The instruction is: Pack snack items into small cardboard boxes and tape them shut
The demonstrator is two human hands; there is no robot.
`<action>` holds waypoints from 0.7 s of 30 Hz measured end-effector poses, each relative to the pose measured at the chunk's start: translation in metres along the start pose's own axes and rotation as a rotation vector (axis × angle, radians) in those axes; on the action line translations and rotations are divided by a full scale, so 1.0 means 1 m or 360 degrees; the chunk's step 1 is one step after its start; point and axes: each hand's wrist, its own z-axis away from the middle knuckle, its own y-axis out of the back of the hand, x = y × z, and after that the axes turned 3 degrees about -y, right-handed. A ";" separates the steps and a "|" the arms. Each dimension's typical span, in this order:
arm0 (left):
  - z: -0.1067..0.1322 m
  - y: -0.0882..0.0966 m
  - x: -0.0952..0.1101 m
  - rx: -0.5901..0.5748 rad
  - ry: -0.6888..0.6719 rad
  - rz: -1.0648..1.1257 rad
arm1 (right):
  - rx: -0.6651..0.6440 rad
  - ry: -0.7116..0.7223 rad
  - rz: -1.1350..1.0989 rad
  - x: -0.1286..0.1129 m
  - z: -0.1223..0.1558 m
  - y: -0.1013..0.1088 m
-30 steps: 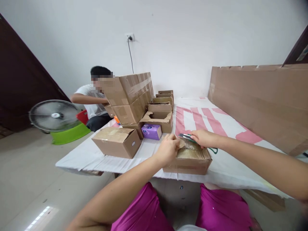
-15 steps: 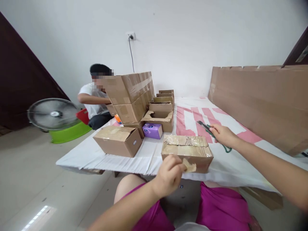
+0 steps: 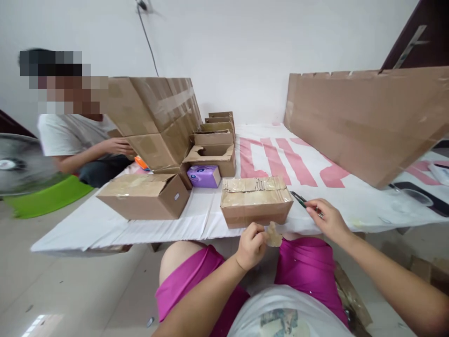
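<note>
Pinched in my left hand (image 3: 251, 246) is a torn scrap of brown packing tape (image 3: 274, 235), held just in front of the table's near edge. My right hand (image 3: 328, 219) is closed around a green-handled utility knife (image 3: 300, 200), whose tip points up and left toward a cardboard box. That taped cardboard box (image 3: 257, 213) lies between and beyond my hands, its top strip rough and torn. To its left, a purple tissue box (image 3: 204, 176) and another closed cardboard box (image 3: 145, 199) rest on the white-covered table (image 3: 210, 229).
Stacked cartons (image 3: 154, 121) stand at the left, with a row of opened boxes (image 3: 213, 152) beside them. A large cardboard panel (image 3: 361, 121) leans at the right, near a dark phone-like object (image 3: 431, 199). A person (image 3: 75, 135) sits behind the cartons, by a fan (image 3: 21, 164).
My view has swung right and down. The right hand with the knife has come lower and closer to the taped box. My left hand still holds the tape scrap, now nearer my lap.
</note>
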 end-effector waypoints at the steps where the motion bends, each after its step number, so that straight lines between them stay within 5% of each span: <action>1: 0.002 0.000 0.001 -0.0024 0.0011 0.0043 | 0.0032 0.0104 -0.0146 -0.012 0.014 -0.003; 5: 0.010 -0.003 0.010 -0.0124 -0.0050 0.0222 | -0.0075 0.0330 -0.0477 -0.055 0.061 -0.032; 9: 0.018 -0.009 0.018 -0.0184 -0.0145 0.0320 | -0.0300 0.0126 -0.0682 -0.062 0.070 -0.053; 13: 0.021 -0.008 0.016 -0.0177 -0.0063 0.0308 | 0.0023 -0.0107 -0.0501 -0.011 0.047 -0.020; 16: 0.019 -0.005 0.014 -0.0208 -0.0025 0.0286 | 0.0263 -0.0580 -0.0077 0.048 0.028 0.023; 21: 0.017 -0.005 0.016 -0.0331 -0.0029 0.0282 | 0.0282 -0.0887 0.0237 0.119 0.028 0.060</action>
